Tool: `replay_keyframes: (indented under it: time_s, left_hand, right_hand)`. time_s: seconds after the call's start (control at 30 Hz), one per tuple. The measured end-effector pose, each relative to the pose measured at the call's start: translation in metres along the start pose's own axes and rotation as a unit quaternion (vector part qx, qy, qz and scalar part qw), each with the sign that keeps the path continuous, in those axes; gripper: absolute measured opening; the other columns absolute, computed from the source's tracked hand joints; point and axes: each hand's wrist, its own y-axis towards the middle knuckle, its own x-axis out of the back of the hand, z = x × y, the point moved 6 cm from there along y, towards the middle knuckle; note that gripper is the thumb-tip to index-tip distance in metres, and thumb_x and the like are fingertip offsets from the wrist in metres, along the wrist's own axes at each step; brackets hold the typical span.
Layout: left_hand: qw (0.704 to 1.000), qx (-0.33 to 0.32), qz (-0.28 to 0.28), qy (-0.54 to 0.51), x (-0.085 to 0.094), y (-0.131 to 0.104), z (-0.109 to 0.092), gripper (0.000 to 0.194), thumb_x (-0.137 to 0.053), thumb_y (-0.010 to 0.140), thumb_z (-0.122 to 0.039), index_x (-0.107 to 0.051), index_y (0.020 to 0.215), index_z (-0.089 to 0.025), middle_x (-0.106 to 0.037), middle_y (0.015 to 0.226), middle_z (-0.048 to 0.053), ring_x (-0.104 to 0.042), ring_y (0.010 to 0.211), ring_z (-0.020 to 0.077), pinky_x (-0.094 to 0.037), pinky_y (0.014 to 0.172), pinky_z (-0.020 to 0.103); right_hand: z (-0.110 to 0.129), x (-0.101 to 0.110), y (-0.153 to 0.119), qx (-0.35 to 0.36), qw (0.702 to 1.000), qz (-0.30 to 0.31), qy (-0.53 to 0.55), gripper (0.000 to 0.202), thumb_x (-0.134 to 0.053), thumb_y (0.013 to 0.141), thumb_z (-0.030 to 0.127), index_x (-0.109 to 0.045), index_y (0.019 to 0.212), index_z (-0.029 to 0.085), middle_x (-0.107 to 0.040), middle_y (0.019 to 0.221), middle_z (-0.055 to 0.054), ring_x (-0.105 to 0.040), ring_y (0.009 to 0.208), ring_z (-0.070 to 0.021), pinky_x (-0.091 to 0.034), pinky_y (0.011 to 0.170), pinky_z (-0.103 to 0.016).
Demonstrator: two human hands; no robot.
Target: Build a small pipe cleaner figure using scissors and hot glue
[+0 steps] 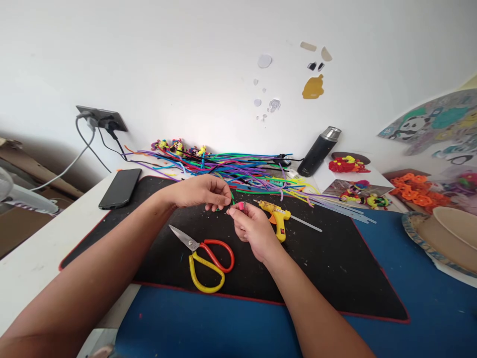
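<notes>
Above the middle of the black mat, my left hand [203, 191] pinches a thin green pipe cleaner [233, 199] with thumb and forefinger. My right hand [255, 226] is closed just beside it, its fingertips gripping a small bright pink piece [241, 205] whose exact kind is too small to tell. The green strand runs between both sets of fingertips. Below the hands lie scissors [206, 258] with one red and one yellow handle, blades toward the upper left. A yellow glue gun [276, 214] with a clear glue stick in its back rests right behind my right hand.
Many coloured pipe cleaners [238, 171] are heaped along the wall. A phone [120, 189] lies at the left, and a black flask [318, 153] leans at the back right. Orange pieces [412, 191] and a round tray [417, 238] are at the right. The black mat [316, 278] covers the blue surface.
</notes>
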Motion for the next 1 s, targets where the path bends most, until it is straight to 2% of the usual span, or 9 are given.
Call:
replay_keyframes:
  time_s: [0.33, 1.0]
  left_hand:
    - [1.000, 0.004, -0.014, -0.023, 0.0020, -0.0005, 0.0023, 0.024, -0.079, 0.084, -0.039, -0.072, 0.085, -0.016, -0.070, 0.073, 0.001, -0.062, 0.063, 0.0130, -0.046, 0.054, 0.020]
    - [1.000, 0.012, -0.017, -0.019, 0.0026, 0.0005, 0.0051, 0.029, -0.079, 0.084, -0.043, -0.071, 0.087, -0.015, -0.069, 0.075, 0.003, -0.062, 0.065, 0.0138, -0.047, 0.055, 0.021]
  right_hand:
    - [0.0001, 0.0020, -0.0008, 0.005, 1.000, -0.007, 0.009, 0.037, -0.082, 0.076, 0.047, -0.065, 0.091, 0.018, -0.035, 0.055, 0.012, -0.025, 0.042, -0.0043, -0.011, 0.042, -0.021]
    - [0.0015, 0.0020, -0.0009, 0.010, 1.000, -0.005, 0.010, 0.033, -0.081, 0.078, 0.045, -0.064, 0.089, 0.018, -0.034, 0.055, 0.012, -0.024, 0.042, -0.0046, -0.011, 0.042, -0.022]
